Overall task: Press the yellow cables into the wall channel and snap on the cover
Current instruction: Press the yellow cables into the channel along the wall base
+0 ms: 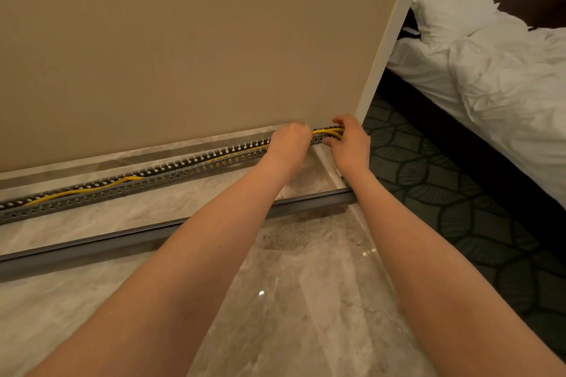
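Note:
A grey slotted channel (171, 171) runs along the foot of the beige wall, on the marble floor. Yellow cables (76, 191) lie inside it, partly hidden by its slotted side, and rise out at the right end. My left hand (289, 144) is bent over the channel near that end, fingers curled down onto the cables. My right hand (349, 144) is closed around the yellow cables (329, 131) at the wall corner. The long grey cover (147, 239) lies flat on the floor, parallel to the channel and nearer to me.
The beige wall (183, 40) ends in a white corner strip (389, 40). To the right lie dark patterned carpet (444, 193) and a bed with white sheets (490, 70). Glossy marble floor (291, 300) spreads under my forearms.

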A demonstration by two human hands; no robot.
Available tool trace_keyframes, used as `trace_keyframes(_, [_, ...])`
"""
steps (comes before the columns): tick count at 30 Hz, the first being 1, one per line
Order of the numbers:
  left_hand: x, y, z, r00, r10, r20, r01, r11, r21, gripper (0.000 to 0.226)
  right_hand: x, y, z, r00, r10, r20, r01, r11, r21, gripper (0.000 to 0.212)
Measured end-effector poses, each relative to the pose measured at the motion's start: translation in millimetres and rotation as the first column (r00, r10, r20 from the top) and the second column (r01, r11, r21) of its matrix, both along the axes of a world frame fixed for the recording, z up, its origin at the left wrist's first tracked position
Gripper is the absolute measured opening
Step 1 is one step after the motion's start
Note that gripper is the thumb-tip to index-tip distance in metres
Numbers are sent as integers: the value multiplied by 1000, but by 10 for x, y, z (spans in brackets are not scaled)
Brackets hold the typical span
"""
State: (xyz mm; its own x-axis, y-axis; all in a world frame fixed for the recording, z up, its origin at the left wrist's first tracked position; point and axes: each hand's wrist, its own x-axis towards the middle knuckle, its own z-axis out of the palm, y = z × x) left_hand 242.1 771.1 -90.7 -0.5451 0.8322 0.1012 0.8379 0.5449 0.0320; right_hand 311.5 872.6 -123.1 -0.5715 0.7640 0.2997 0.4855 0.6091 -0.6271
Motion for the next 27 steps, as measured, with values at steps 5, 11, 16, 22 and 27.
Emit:
trace_keyframes(5, [-41,85,81,998,45,51,-44,999,-17,35,107,126,-38,993,-119,-13,117,987,-107,22])
trace_keyframes(11, [-71,93,167,985,83,150,-82,997,-14,35,65,205,2,992,-16,129,9,998,55,23])
trace_keyframes(16, [26,193,266,990,93,108,-91,996,-28,31,93,193,-142,992,-84,-90,52,949,-311,26])
trace_keyframes(22, [54,260,272,990,107,94,-103,994,-43,29,159,175,-156,971,-78,-226,-1,944,-329,24])
trace_keyframes(27, [-19,223,228,971,140,191,-139,990,-21,32,115,218,-133,985,-10,-174,0,998,-57,19])
